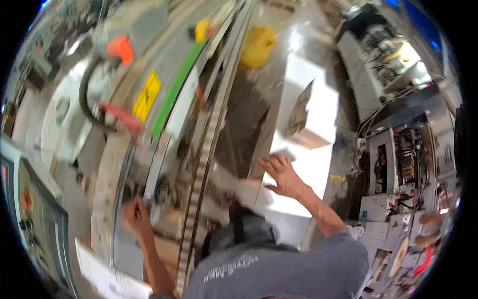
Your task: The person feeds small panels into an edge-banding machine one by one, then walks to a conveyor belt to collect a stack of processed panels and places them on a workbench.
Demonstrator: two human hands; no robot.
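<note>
My right hand (284,175) is stretched out over a bright white tabletop or panel (303,192), its fingers apart and nothing in them. I cannot tell whether its fingertips touch the white surface. Just beyond it, a box with a brown printed side and white top (318,117) stands on that surface. On the left, my left hand (137,215) is over the grey metal bed of a machine (130,246), with its fingers curled together. A small dark spot shows between those fingers, too blurred to name.
A long ribbed rail (199,184) runs between my hands. Beyond the left hand are a green strip (179,89), a yellow label (147,97) and a black hose (85,94). A control panel (40,219) stands far left, a yellow bag (258,47) ahead, cluttered shelves (398,164) right.
</note>
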